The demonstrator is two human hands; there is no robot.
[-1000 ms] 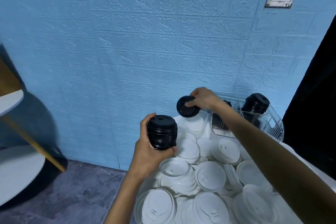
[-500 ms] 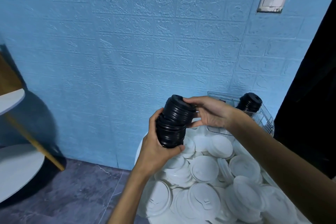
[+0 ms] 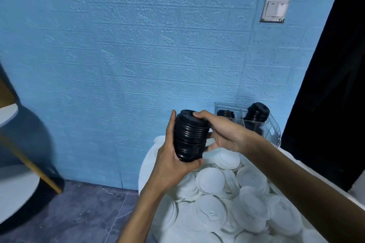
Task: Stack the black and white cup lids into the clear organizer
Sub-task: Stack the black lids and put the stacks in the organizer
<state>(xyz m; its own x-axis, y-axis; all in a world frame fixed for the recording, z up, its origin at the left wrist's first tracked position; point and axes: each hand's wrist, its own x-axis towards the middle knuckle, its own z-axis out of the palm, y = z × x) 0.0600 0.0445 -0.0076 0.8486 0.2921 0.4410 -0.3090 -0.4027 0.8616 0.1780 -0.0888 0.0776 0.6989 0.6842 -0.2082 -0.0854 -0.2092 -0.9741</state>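
I hold a tall stack of black cup lids (image 3: 189,136) upright in front of me, above the pile. My left hand (image 3: 169,160) grips its lower half from the left and below. My right hand (image 3: 221,132) wraps its upper part from the right, fingertips on the top lid. Loose white cup lids (image 3: 211,179) lie heaped on the white table (image 3: 147,165). The clear organizer (image 3: 270,130) stands at the back right against the wall. One black lid stack (image 3: 256,114) rises out of its right compartment, and a lower black stack (image 3: 225,113) sits in the left one.
A blue brick-pattern wall (image 3: 138,55) is right behind the table, with a light switch (image 3: 275,9) high on the right. A dark opening (image 3: 331,65) borders the right side. At far left, white round shelves on a wooden leg (image 3: 29,162) stand on the dark floor.
My right hand brought a single black lid from near the organizer onto the stack in my left hand. Both hands now hold the taller stack, which has straightened nearly upright.
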